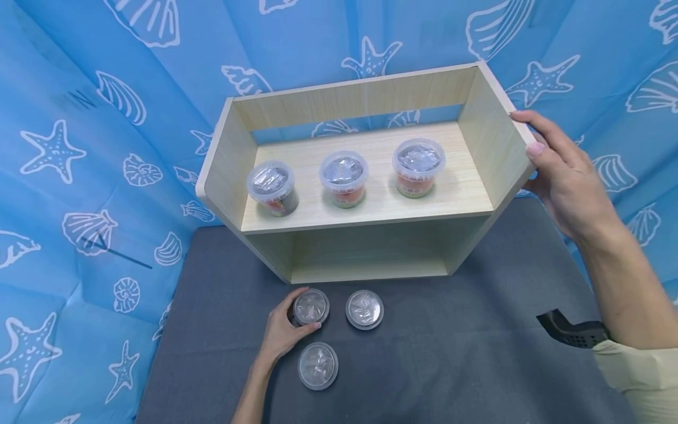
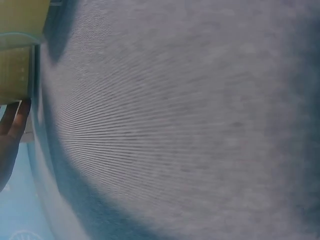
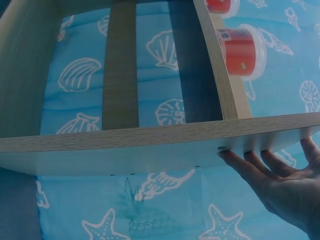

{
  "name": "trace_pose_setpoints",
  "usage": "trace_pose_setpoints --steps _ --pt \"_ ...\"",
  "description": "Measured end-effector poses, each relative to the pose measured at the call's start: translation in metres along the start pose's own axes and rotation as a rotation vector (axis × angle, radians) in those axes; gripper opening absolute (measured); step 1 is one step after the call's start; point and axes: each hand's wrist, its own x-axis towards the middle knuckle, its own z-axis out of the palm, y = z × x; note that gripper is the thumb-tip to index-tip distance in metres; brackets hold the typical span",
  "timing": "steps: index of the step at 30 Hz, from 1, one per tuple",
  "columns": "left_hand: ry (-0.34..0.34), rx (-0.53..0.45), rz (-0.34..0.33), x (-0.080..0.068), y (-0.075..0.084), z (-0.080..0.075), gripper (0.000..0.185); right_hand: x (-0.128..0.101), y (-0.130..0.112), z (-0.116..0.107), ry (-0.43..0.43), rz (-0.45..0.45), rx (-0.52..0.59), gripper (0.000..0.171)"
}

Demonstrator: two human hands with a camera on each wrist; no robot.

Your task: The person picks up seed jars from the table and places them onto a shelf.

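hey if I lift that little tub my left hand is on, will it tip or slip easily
Probably steady: the tub looks squat and stands flat on the grey cloth. Its clear lid and smooth plastic may be a bit slippery. It seems small and light, and the left hand already wraps its side.

Left hand low, fingers curled in a grip; right hand raised, fingers straight, pressing flat.

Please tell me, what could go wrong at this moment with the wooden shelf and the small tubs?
1. The right hand only rests straight fingers on the wooden shelf side; a push might shake the three tubs on the shelf board, such as the middle one.
2. The left hand grips one tub close to two others on the grey cloth; lifting it might knock them.
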Motion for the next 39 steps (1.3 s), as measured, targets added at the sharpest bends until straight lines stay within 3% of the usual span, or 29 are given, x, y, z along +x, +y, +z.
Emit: trace_pose_setpoints --steps 9,25,32,39 --pt "0.023 -0.017 0.03 0.014 0.008 -0.005 0.08 0.0 0.0 0.001 0.002 0.0 0.003 0.046" --pt "0.097 -0.07 0.005 0.043 0.017 -0.007 0.082 0.0 0.0 0.002 0.006 0.0 -0.002 0.046" --pt "0.104 -0.003 0.03 0.055 0.021 -0.008 0.078 0.0 0.001 0.002 0.004 -0.014 -0.003 0.046" --pt "0.118 0.004 0.062 0.064 0.02 -0.005 0.076 -0.001 0.002 0.002 0.013 -0.01 -0.005 0.046"
